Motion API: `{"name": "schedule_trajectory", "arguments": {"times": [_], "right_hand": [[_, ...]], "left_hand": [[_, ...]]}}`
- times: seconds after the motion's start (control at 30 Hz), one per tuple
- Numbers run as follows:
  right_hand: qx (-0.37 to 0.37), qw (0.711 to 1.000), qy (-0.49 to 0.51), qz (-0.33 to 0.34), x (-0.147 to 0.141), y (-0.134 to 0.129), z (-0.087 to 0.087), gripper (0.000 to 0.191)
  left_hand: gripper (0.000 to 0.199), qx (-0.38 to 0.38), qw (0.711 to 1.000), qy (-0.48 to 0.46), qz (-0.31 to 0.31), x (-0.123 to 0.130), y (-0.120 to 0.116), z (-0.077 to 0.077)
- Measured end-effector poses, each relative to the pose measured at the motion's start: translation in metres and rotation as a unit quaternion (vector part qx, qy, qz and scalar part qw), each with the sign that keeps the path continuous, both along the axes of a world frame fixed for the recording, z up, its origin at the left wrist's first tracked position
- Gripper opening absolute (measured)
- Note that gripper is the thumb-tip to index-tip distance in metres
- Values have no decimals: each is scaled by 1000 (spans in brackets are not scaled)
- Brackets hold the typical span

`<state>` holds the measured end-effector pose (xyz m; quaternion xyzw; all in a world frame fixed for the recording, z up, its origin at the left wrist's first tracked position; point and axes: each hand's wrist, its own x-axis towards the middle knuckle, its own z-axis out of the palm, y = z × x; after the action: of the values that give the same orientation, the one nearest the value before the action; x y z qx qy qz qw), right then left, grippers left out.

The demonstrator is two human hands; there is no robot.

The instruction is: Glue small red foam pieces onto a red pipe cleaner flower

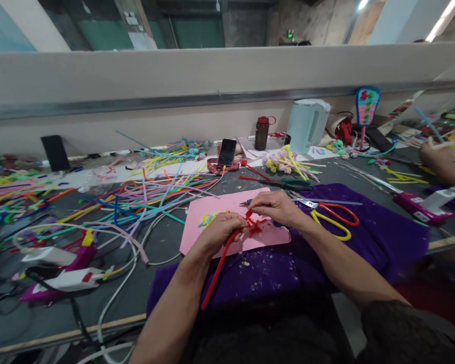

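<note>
Over a pink sheet [197,222], my left hand [224,230] is closed on a red fuzzy stem [220,268], whose long end hangs down toward the purple cloth [265,283]. My right hand [275,206] is closed just beside it, fingertips at the upper part of the red piece; a thin pointed tool [245,203] shows by its fingers. Small red bits [255,230] lie under the hands. Yellow and green bits [208,218] are on the sheet left of my hands. Scissors with red and yellow handles [331,215] lie right of my right hand.
Many coloured stems [136,197] spread at the left, near power strips [64,280] and cables. Behind stand a phone [226,152], a brown bottle [262,135] and a light-blue kettle [307,124]. Another person's hand [438,154] is at the far right.
</note>
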<state>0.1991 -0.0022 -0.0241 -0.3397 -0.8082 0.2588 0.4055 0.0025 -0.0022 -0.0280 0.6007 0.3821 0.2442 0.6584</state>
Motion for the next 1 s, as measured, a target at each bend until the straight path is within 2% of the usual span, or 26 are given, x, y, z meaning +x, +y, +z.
{"name": "schedule_trajectory", "arguments": {"times": [0.1, 0.2, 0.3, 0.43, 0.53, 0.63, 0.8, 1.0], "right_hand": [[-90, 994, 53, -27, 1, -1, 2, 24], [-170, 976, 132, -39, 0, -2, 3, 32], [-221, 956, 191, -18, -3, -1, 1, 34], [-274, 940, 203, 30, -10, -2, -2, 34], [-289, 933, 204, 62, -15, -4, -5, 47], [-275, 937, 199, 79, -16, -6, -7, 52], [-247, 946, 191, 92, -15, -6, -9, 46], [-264, 934, 206, 122, -16, -6, -8, 38]], "left_hand": [[17, -9, 1000, -5, 4, -2, 1, 0], [19, -31, 999, -26, 4, -4, 0, 2], [20, -44, 997, -67, -10, -4, 0, 3], [20, -43, 994, -94, -19, -5, -1, 3], [19, -49, 994, -94, -30, -6, -1, 2], [19, -56, 992, -104, -44, -6, -1, 1], [20, -60, 989, -114, -77, -5, 0, 0], [21, -92, 986, -103, -90, -7, 2, -1]]}}
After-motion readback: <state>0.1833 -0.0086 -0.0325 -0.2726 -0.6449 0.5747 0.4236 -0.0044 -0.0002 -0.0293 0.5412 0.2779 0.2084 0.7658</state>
